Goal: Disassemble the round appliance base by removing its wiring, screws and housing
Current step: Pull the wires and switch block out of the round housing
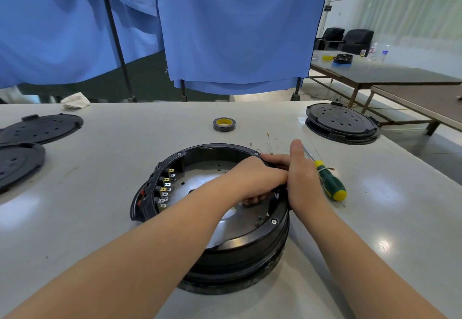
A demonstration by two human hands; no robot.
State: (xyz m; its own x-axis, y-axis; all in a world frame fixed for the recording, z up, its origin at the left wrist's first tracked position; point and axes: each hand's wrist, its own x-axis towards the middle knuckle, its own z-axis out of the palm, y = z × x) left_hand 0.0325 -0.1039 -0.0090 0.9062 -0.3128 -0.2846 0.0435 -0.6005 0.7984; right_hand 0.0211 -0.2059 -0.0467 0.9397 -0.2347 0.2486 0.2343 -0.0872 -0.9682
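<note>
A: Where's the round appliance base (240, 251)?
B: Centre of the grey surface (100, 218), close to the person. Black, open on top, shiny metal plate (200, 183) visible inside.

A: Left side of it?
B: A black housing section (147, 193) stands tilted outward from the rim, with a row of metal terminals (166, 188) along its inner face, some tipped yellow.

A: Hands?
B: Left hand (257, 178) reaches over the base to its far right rim, fingers curled down around the rim's edge, fingertips showing inside. Right hand (302, 181) sits against the outside of the same rim, thumb pointing up, touching the left hand. Can't tell whether its fingers curl around anything; they're hidden behind the palm.

A: Tools?
B: Green-and-yellow screwdriver (330, 181) lies on the surface just right of the right hand, shaft pointing away. Bits of thin wire (268, 141) lie scattered just beyond the base.

A: Anything else?
B: Roll of tape (224, 124), yellow core, farther back at centre. Two black round covers (40, 128) at the left edge, one overlapping the other. Another black round unit (341, 123) at the far right. Crumpled white rag (75, 101) at the back left edge. Blue curtains (225, 31) hang behind; further tables (400, 76) and dark chairs (355, 38) to the right.
</note>
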